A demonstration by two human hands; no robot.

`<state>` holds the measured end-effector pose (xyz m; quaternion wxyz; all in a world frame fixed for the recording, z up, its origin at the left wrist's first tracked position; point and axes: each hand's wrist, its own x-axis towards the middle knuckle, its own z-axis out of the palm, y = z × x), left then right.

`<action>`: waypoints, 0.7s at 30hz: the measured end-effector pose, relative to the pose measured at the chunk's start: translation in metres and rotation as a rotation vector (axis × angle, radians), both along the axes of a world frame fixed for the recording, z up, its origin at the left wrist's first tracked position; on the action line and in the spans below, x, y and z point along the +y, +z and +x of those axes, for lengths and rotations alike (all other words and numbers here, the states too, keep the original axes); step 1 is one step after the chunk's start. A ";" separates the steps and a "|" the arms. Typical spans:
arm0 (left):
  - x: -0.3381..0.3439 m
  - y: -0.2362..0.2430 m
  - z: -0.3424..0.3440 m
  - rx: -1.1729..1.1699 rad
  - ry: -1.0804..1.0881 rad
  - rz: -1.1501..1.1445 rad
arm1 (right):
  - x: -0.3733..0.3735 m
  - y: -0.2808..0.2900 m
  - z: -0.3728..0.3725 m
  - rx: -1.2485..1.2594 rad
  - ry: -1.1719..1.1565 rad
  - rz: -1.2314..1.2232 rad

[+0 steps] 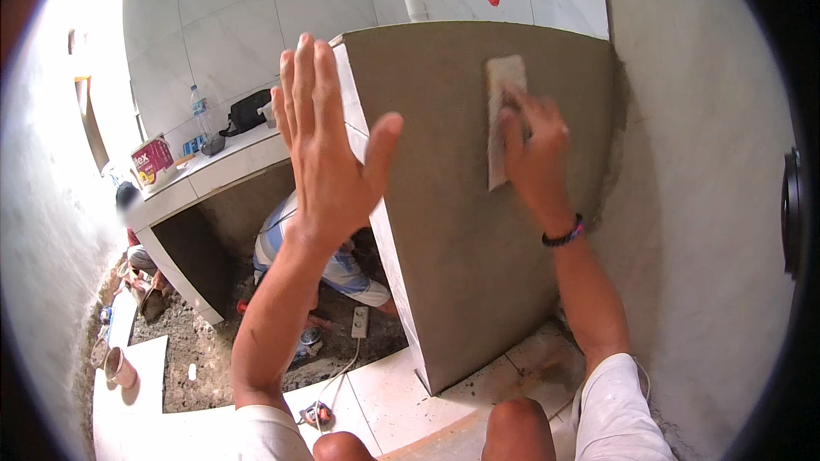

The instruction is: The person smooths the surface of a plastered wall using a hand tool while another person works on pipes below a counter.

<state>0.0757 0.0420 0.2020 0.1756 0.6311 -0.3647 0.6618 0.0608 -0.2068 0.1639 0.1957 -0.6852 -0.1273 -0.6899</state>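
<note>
Grey plaster looks fully spread — smoothing left, I can't judge from here — with the right hand gripping the float at far right, the left hand outstretched, empty.

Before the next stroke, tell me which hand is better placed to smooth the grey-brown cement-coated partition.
Most likely the right hand: it holds the pale, flat rectangular float, apparently against the partition. The left hand is raised open, farther left, and holds nothing.
</note>
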 end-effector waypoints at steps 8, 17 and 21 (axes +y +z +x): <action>0.002 0.043 0.016 0.237 -0.370 -0.056 | 0.034 0.014 -0.010 0.012 0.018 -0.032; 0.014 0.059 0.024 0.394 -0.723 0.007 | 0.104 0.012 -0.034 0.061 -0.055 -0.128; 0.015 0.057 0.029 0.317 -0.690 0.035 | 0.052 -0.034 -0.008 0.050 -0.055 -0.192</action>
